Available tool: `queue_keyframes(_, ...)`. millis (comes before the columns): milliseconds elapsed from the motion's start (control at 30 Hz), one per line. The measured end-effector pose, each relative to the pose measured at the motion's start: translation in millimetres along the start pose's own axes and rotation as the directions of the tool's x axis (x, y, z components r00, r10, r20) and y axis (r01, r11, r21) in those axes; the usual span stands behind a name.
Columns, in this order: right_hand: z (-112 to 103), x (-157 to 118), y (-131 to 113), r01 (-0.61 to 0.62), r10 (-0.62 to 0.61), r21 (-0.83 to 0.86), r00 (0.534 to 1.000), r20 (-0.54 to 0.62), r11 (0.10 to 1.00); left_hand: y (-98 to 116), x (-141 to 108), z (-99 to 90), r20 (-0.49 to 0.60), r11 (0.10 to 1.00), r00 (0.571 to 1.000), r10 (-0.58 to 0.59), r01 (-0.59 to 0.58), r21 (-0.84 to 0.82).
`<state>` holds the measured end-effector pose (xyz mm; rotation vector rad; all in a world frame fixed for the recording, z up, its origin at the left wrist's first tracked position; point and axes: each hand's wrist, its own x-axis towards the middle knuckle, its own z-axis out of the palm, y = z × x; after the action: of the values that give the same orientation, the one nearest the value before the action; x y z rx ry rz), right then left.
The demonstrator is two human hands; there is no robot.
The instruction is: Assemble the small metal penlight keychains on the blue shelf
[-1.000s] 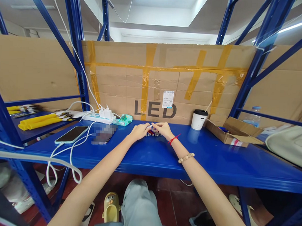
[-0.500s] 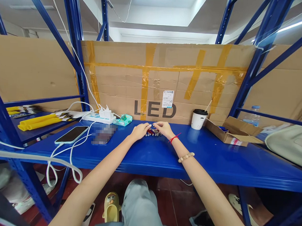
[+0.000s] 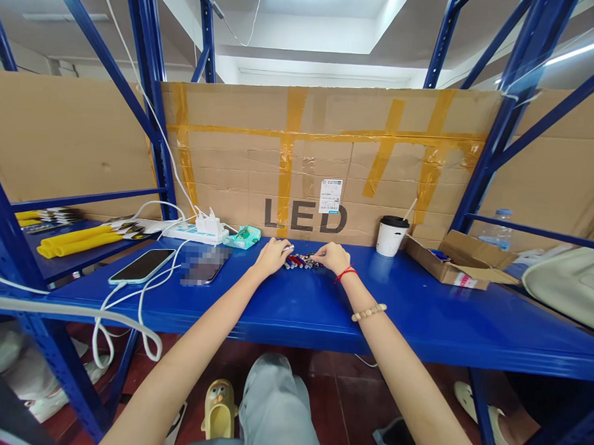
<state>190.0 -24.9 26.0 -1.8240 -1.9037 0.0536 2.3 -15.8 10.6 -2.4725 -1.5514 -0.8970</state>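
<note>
Bending over the blue table [image 3: 293, 307], both bare hands meet a loose pile of slim, dark and metallic pieces [image 3: 301, 261], which lies near the far edge, between them. The left hand [image 3: 272, 258] has its fingers pinched on what looks like one small pale piece [image 3: 288, 248]. The right hand [image 3: 333, 257] is at the pile's other end, fingertips bent down close to the pieces — whether they are clamped on one, I cannot tell.

As for progress, handling looks under way: one piece seems to be held, while the pile lies loose and mixed. How much is done, or left, cannot be judged from this.

Counting: one pile, with several pieces too small and overlapped to number; one pale piece in the left hand; one phone [image 3: 143, 266] with a cable; one blurred flat object [image 3: 205, 266]; one power strip [image 3: 193, 232]; one green packet [image 3: 243, 237]. Over to the right stand one lidded cup [image 3: 389, 238] and one open carton [image 3: 457, 263] — plus one bottle [image 3: 501, 233] behind it. The right arm wears two bands, one red [image 3: 345, 273], one beaded [image 3: 369, 311].
</note>
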Motion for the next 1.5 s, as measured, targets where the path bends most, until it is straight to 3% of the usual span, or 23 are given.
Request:
queue_keyframes(233,-2,-1,-5,-0.086,0.087,-0.031,0.996,0.019,0.996,-6,4,2.7,-0.046,0.999,0.998,0.04,-0.039,0.026)
queue_keyframes(733,-12,-5,-6,-0.153,0.157,-0.076,0.987,0.047,0.985,-4,4,3.4,-0.062,0.998,0.997,0.035,-0.031,0.063)
queue_keyframes(1000,-1,-2,-7,-0.072,0.074,-0.071,0.997,0.03,0.995,-4,3,2.9,-0.065,0.998,0.997,0.036,-0.033,0.052)
queue_keyframes(1233,-1,-2,-5,-0.027,0.028,0.012,0.994,-0.103,1.0,-3,4,2.7,-0.055,0.997,0.998,0.042,-0.039,0.063)
queue_keyframes(1400,2,-1,-4,0.013,-0.014,-0.007,0.999,-0.03,1.0,-2,3,2.5,-0.059,0.998,0.997,0.045,-0.042,0.05)
queue_keyframes(1500,4,1,-3,0.056,-0.055,0.023,0.997,-0.047,0.998,-3,3,4.5,-0.082,0.999,0.996,0.038,-0.036,0.029)
